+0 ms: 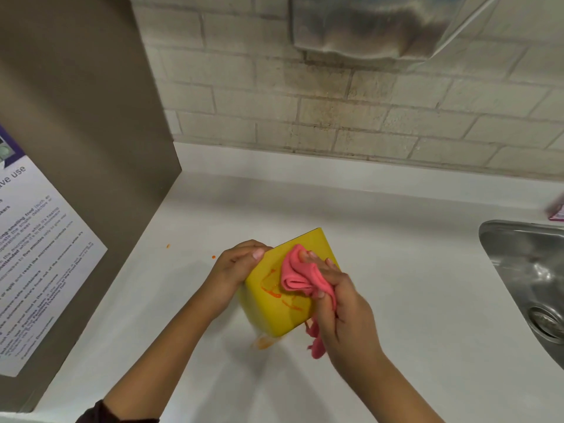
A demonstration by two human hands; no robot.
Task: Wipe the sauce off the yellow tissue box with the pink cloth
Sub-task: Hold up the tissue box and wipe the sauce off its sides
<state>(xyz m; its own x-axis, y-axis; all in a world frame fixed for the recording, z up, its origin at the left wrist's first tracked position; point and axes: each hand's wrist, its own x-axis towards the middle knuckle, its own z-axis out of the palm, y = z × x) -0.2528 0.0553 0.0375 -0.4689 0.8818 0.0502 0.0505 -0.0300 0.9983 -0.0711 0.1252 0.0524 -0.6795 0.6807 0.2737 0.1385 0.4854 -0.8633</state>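
The yellow tissue box (279, 312) is sitting tilted on the white counter (412, 285), near the front and a little left of the middle, with one broad face turned up toward the camera. The left hand (235, 267) is gripping the box at its upper left edge, fingers curled round the side and the thumb lying on the upturned face. The right hand (341, 303) is holding the bunched pink cloth (297, 274) and pressing it against the upper right part of that face; its fingers are curled round the fabric, and a loose tail of the cloth is hanging down past the box's lower right corner. Orange sauce streaks (270, 288) are showing on the face just left of and below the cloth (wavy lines, not a solid patch). An orange smear (264, 343) is lying on the counter right at the box's lower corner, and two small orange spots (168, 246) are lying on the counter to the left of the left hand, apart from the box. A dark sleeve (100, 413) is showing at the left forearm's lower end. A grey panel (76, 117) is standing at the left, carrying a printed notice (36, 254). A steel sink (531, 270) with its drain (546, 320) is set into the counter at the right, well apart from the box. A pale brick wall (335, 117) is running behind the counter, with a metal dispenser (366, 25) mounted above. A small pink object (557, 210) is sitting at the right edge, too cut off to identify.
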